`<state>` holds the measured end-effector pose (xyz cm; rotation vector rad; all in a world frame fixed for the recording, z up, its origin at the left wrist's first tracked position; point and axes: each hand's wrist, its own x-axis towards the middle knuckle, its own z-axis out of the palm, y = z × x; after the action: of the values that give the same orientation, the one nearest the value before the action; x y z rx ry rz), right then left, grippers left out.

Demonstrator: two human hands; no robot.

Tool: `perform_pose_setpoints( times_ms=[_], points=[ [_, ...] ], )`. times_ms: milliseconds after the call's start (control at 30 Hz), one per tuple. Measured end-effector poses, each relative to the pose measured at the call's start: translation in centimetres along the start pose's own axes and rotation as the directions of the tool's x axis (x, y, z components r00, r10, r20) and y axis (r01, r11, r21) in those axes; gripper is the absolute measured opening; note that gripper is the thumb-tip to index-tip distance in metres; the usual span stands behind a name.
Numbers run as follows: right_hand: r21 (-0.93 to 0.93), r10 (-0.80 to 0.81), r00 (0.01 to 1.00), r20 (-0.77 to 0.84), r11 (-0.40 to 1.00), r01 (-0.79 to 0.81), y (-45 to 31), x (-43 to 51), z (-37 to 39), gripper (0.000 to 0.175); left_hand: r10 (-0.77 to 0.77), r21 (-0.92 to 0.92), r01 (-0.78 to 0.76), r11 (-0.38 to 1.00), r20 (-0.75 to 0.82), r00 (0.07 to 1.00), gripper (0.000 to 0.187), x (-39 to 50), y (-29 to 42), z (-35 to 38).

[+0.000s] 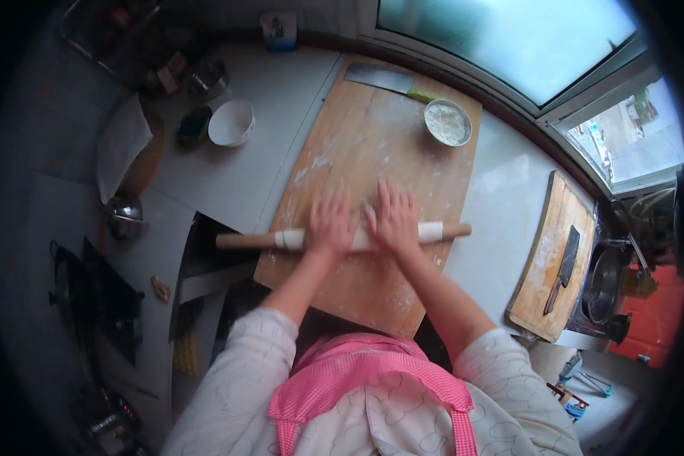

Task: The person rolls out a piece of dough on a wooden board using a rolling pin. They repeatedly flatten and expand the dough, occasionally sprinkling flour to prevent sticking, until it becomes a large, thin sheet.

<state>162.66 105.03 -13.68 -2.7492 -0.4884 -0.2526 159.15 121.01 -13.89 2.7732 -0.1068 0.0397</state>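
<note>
A long wooden rolling pin (245,241) lies crosswise on a floured wooden board (365,154), with a sheet of pale dough (431,231) wrapped around its middle. My left hand (332,222) presses flat on the wrapped dough, left of centre. Beside it, my right hand (394,219) rests on the same roll, fingers pointing away from me. Both hands are slightly blurred, and their palms are hidden. Near the board's far right corner stands a metal bowl of flour (447,122). A cleaver (379,77) with a yellowish-green handle lies along the far edge.
On the left counter are a white bowl (231,123), a dark bowl (194,126) and a metal pot (208,80). At right, a knife (563,268) lies on a second cutting board (538,251), near a pan (603,285). A window (513,45) borders the counter's far side.
</note>
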Motion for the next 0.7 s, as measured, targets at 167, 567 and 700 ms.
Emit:
perform_pose_setpoints(
  times_ms=[167,567,700],
  points=[
    [-0.019,-0.084,0.996,-0.03,0.996,0.083,0.3,3.0,0.9,0.059,0.081,0.081,-0.07,0.994,-0.141,0.987,0.056,3.3,-0.1,-0.4],
    [0.088,-0.129,0.992,-0.001,0.988,0.129,-0.5,-1.2,1.2,0.048,0.191,-0.025,-0.193,0.981,-0.071,0.979,0.049,-0.3,-0.2,1.5],
    [0.074,0.094,0.996,0.004,0.993,-0.094,1.6,3.2,1.0,0.055,-0.073,0.037,0.076,0.996,-0.056,0.996,0.054,4.2,-1.1,-0.9]
  ],
)
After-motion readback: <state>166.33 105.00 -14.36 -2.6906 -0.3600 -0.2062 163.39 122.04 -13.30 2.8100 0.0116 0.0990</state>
